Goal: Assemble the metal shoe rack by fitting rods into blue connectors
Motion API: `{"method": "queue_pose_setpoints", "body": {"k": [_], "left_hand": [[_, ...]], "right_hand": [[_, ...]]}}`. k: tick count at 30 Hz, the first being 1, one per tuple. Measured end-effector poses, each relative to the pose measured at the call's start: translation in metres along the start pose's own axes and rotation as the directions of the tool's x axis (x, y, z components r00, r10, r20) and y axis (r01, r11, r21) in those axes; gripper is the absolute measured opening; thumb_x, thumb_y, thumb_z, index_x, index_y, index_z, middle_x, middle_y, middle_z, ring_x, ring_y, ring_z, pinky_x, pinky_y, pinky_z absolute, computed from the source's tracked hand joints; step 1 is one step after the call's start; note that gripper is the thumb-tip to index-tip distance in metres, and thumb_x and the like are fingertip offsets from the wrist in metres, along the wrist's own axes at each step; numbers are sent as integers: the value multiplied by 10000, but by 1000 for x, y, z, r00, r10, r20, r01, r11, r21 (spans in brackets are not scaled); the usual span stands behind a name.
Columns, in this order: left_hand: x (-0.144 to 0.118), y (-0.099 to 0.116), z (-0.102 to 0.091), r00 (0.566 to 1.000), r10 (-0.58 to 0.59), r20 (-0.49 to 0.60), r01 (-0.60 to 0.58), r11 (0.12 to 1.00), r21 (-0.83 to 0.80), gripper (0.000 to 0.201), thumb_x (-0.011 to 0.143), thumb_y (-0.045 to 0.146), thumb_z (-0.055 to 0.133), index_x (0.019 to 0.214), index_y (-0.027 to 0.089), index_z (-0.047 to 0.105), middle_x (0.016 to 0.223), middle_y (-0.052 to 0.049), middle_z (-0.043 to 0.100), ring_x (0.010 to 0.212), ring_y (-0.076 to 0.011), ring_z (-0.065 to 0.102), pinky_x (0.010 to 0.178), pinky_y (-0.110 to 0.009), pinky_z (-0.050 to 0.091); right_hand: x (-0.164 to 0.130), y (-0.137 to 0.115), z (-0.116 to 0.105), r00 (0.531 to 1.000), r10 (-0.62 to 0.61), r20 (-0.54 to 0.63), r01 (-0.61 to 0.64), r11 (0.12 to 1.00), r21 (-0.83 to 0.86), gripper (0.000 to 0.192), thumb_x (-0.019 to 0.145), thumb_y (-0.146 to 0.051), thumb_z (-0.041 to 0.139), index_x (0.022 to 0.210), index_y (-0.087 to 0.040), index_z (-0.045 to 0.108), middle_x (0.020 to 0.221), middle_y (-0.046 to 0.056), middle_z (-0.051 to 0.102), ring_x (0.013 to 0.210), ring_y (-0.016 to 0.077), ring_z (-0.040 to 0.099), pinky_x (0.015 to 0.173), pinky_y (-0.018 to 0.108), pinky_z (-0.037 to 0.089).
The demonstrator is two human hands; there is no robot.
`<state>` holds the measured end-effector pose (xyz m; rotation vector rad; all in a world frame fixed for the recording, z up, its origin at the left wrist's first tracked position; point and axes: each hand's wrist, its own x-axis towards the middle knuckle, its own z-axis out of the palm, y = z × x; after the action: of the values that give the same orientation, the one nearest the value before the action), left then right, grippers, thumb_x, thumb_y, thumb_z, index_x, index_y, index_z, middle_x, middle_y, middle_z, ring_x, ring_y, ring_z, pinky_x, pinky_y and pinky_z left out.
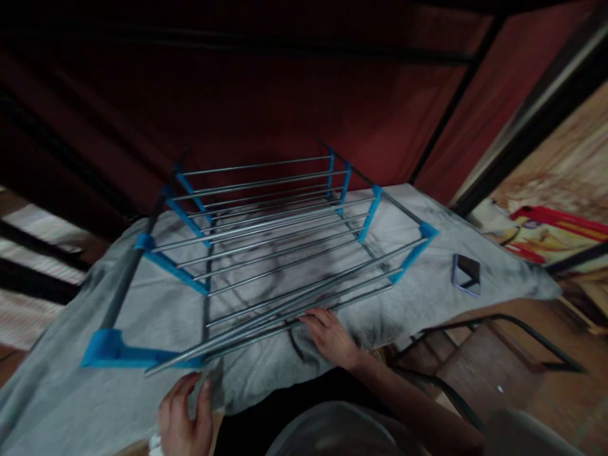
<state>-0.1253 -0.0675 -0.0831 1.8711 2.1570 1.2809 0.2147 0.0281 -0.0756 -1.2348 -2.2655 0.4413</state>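
A rack of metal rods and blue plastic brackets (175,272) lies on a grey cloth (57,405) in front of me. At its near side several rods (266,316) run close together and cross at a slant; one rod end (154,369) sticks out past the near-left blue corner piece (107,348). My right hand (332,339) has its fingertips curled over the nearest rod, about midway along. Just below the free rod end is my left hand (185,411), fingers bent and thumb apart, with nothing visible between them. A white band shows at that wrist.
A phone (466,274) lies on the cloth at the right. Beyond the rack hangs a dark red curtain-like panel (266,101) with dark bars. A chair with a dark metal frame (517,323) stands at lower right, and a red and yellow package (555,234) lies behind it.
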Motion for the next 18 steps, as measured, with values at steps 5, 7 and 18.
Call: {"method": "queue_pose_setpoints", "body": {"k": [5,7,18], "left_hand": [[11,46,56,796,484,363,-462,874,-152,380,980,283,484,1336,352,597,1280,-48,690,1194,-260,642,1035,-451,538],[22,75,88,720,527,452,-508,844,-175,412,985,297,483,1386,306,579,1322,-72,680,1216,-266,640,1052,-449,531],[65,175,196,506,409,760,-437,880,-183,416,988,249,441,1372,225,599,1320,-111,698,1161,-253,691,992,-380,552]], "right_hand": [[-39,36,-16,902,302,-310,-248,948,201,349,925,-125,398,1068,-221,702,1124,107,665,1104,245,624,992,426,531],[-51,58,-28,791,443,-423,-360,895,263,302,918,-167,395,993,-224,682,1034,100,650,1037,252,630,953,439,541],[-64,179,-86,471,655,-591,-538,744,395,524,799,-168,398,1288,-150,586,1259,141,623,1204,241,568,1095,458,442]]}}
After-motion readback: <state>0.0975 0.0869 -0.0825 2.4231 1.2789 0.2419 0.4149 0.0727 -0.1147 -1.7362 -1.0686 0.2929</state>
